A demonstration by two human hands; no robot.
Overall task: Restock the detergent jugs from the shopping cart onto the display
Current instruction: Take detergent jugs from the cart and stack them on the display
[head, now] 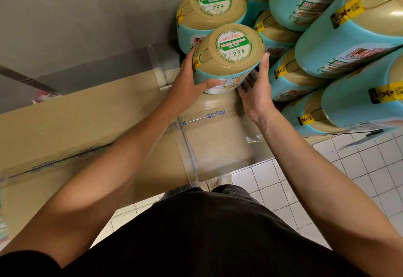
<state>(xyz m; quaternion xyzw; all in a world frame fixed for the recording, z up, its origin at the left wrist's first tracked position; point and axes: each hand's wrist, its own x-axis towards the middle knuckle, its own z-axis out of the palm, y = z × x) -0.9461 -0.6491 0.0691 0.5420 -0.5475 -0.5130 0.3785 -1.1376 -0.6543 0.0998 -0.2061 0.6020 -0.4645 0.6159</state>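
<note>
At the far left a grey wall panel point(76, 14) rose behind the cardboard display base point(87, 124), whose taped seams carried blue print. A clear plastic divider point(187, 152) stood upright across the cardboard, running from its front edge toward the back.

Just right of that divider, the person's left hand point(187, 80) gripped the detergent jug point(229, 56). Its fingers were curled round the jug's left side and its thumb was pressed across the teal front label. The jug stood nearly upright, tan top facing the camera, at the back of the display. Its lower edge was at the cardboard, though whether it rested there could not be told. A second jug point(209, 8) of the same kind stood directly behind it, the two touching or nearly so.

The right hand point(257, 95) held the jug's other side. One digit lay straight up the right wall, and the remaining fingers were tucked under the lower edge.

Farther right, a packed block of matching jugs point(327, 58) filled the display in close rows, each with a yellow tag. Below them lay the white tiled floor point(305, 178), and the person's black clothing point(218, 233) filled the bottom of the view.
</note>
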